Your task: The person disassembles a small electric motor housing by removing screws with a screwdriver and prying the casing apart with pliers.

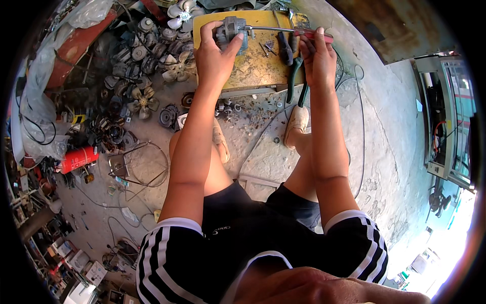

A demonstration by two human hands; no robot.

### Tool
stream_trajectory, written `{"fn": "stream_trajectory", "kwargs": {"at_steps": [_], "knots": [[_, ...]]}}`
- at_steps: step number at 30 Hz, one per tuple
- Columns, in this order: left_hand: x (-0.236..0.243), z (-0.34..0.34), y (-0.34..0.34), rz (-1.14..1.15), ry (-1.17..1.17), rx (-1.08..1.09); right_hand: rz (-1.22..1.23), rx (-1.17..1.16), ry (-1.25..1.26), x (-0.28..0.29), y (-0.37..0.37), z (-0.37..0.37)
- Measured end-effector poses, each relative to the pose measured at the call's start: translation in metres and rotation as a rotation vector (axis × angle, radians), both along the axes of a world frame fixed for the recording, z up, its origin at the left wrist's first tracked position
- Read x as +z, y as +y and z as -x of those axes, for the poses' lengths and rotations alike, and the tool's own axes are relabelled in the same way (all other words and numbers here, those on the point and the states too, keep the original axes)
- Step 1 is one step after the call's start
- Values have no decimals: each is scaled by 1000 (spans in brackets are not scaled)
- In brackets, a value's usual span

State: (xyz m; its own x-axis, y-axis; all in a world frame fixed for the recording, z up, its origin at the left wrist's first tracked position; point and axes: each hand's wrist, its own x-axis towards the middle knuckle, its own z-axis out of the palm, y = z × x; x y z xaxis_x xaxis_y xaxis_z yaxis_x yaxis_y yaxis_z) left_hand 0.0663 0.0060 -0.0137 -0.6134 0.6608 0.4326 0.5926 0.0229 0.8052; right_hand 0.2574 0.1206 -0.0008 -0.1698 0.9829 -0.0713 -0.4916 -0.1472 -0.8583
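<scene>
My left hand [215,63] is wrapped round a small grey electric motor [232,29], held over the far left part of a low yellow worktable [248,75]. In my right hand [320,63] is the red handle of a screwdriver [272,29]. Its long metal shaft lies level and points left, the tip at the motor's right side. Whether the tip sits in a screw is too small to tell. Below the shaft, several small screws [270,47] lie on the tabletop. A black-handled tool [285,48] and pliers with dark green handles [292,81] rest close to my right hand.
Many motor parts and metal fan blades [143,101] are heaped on the floor to the left. A red cylinder [78,159] lies farther left. Cables [362,126] run over the concrete floor on the right, and a glass-sided metal cabinet [440,116] stands beyond.
</scene>
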Motion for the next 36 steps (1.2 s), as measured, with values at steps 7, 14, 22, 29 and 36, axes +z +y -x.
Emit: {"fn": "stream_trajectory", "kwargs": {"at_steps": [7, 14, 22, 29, 36], "knots": [[7, -5, 1, 42, -68, -24, 51, 92, 78, 3, -4, 1], [-9, -23, 6, -8, 239, 117, -36, 70, -352, 14, -5, -7], [-12, -19, 9, 77, 181, 99, -106, 211, -795, 17, 13, -41], [-10, -14, 3, 76, 170, 121, 172, 629, -700, 30, 13, -63], [-12, -9, 5, 6, 151, 133, 18, 603, -684, 32, 7, -53]]}}
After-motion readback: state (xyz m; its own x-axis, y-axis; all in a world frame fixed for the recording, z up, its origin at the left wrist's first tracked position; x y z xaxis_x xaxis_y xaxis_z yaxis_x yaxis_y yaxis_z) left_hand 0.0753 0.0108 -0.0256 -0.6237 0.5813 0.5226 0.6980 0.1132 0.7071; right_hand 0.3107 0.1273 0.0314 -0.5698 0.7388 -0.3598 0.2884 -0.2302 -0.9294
